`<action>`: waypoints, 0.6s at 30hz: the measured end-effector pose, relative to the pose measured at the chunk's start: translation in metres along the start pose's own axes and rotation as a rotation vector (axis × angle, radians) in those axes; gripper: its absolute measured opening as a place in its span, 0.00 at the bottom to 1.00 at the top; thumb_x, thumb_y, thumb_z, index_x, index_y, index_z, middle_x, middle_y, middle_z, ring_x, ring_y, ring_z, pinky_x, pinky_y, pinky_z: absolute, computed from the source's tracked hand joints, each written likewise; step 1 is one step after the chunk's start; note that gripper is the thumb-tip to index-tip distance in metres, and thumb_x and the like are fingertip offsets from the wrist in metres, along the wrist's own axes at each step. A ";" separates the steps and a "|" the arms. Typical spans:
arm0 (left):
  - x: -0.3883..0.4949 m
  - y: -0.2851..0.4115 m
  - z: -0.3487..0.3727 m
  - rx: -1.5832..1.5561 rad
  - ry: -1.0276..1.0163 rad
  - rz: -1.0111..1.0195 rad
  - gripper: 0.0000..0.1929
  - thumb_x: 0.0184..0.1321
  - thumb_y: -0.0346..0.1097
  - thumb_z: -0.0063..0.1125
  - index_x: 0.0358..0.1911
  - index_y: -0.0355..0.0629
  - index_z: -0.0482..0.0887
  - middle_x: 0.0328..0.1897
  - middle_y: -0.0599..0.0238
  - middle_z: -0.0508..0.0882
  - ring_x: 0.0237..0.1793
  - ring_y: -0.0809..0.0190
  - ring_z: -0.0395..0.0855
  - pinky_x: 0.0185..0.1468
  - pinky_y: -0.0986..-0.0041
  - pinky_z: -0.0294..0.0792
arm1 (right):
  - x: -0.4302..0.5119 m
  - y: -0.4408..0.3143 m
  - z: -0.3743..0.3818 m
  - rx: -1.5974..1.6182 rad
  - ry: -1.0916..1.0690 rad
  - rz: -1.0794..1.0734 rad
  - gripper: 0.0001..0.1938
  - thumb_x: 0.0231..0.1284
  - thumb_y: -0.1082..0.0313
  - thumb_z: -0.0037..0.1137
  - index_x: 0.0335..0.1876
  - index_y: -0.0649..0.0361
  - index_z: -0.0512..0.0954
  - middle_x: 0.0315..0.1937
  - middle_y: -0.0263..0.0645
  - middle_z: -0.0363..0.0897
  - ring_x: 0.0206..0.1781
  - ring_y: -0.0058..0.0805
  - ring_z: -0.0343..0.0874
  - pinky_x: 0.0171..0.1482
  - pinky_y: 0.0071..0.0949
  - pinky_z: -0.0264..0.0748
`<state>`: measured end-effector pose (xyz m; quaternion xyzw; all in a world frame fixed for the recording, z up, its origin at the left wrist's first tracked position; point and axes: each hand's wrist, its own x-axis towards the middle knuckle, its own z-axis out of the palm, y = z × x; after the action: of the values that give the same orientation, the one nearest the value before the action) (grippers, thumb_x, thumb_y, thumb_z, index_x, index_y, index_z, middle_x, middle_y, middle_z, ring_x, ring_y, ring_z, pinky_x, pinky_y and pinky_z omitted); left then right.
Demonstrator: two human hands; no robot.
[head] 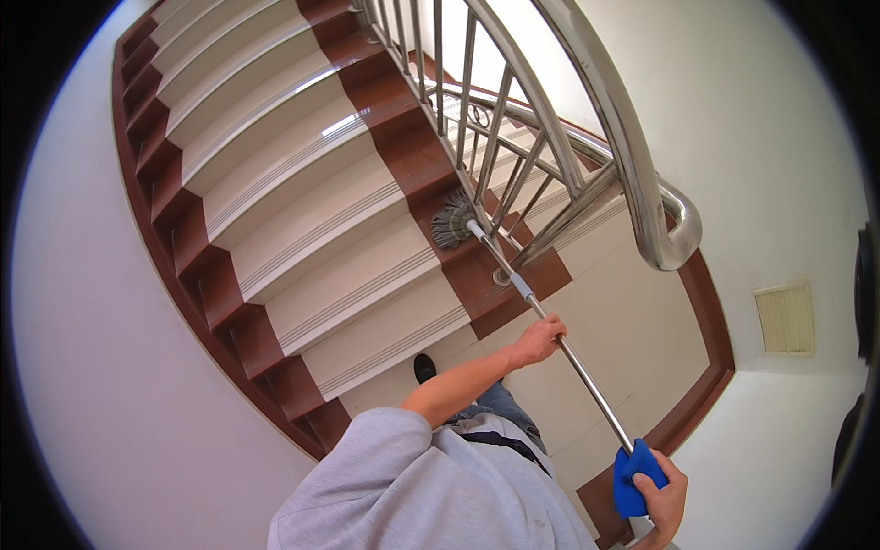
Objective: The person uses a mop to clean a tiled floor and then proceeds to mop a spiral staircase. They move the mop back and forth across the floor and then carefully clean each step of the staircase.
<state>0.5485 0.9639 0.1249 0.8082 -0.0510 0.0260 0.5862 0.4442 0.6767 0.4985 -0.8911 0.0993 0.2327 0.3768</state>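
Note:
My left hand (540, 342) is closed around the middle of a metal mop handle (597, 392). Lower right, my right hand (665, 491) grips the handle's upper end together with a folded blue cloth (639, 478), which hides that end. The handle slants away to a grey string mop head (450, 221). Its strands lie on the red-brown border (450, 196) of a low stair step, close against the foot of the railing. A grey-blue collar (521, 284) sits on the handle beyond my left hand.
Cream steps (357, 275) with grooved edges rise to the upper left. A stainless-steel railing (505, 137) with a thick curved handrail (636, 185) stands right of them. My black shoe (425, 368) is on the tiled landing (632, 302). A vent-like panel (785, 319) is on the right wall.

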 end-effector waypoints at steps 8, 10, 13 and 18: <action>-0.048 0.020 -0.008 -0.021 -0.010 -0.112 0.11 0.62 0.26 0.69 0.47 0.44 0.85 0.52 0.58 0.82 0.51 0.44 0.85 0.53 0.55 0.78 | -0.005 -0.044 -0.033 -0.139 -0.167 -0.089 0.27 0.57 0.73 0.71 0.65 0.69 0.83 0.54 0.46 0.89 0.55 0.34 0.86 0.63 0.33 0.81; -0.057 0.026 -0.016 -0.038 0.001 -0.106 0.11 0.62 0.26 0.69 0.47 0.44 0.86 0.52 0.58 0.82 0.51 0.44 0.85 0.53 0.55 0.78 | -0.002 -0.056 -0.044 -0.182 -0.242 -0.134 0.25 0.63 0.77 0.71 0.66 0.70 0.82 0.56 0.45 0.89 0.58 0.32 0.85 0.65 0.31 0.79; -0.072 0.032 -0.030 -0.029 0.039 -0.116 0.12 0.62 0.26 0.70 0.48 0.44 0.87 0.52 0.59 0.84 0.51 0.44 0.86 0.53 0.55 0.78 | 0.009 -0.071 -0.047 -0.235 -0.291 -0.196 0.26 0.62 0.77 0.71 0.67 0.70 0.81 0.57 0.45 0.89 0.58 0.32 0.85 0.65 0.31 0.79; -0.101 0.027 -0.057 0.001 0.178 -0.162 0.13 0.61 0.27 0.71 0.49 0.46 0.88 0.52 0.60 0.84 0.51 0.45 0.86 0.53 0.55 0.78 | 0.037 -0.093 -0.032 -0.301 -0.256 -0.105 0.32 0.41 0.65 0.76 0.59 0.69 0.86 0.47 0.49 0.90 0.49 0.38 0.89 0.57 0.38 0.86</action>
<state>0.4466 1.0150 0.1584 0.8045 0.0667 0.0500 0.5881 0.5198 0.7186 0.5585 -0.9045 -0.0318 0.3362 0.2604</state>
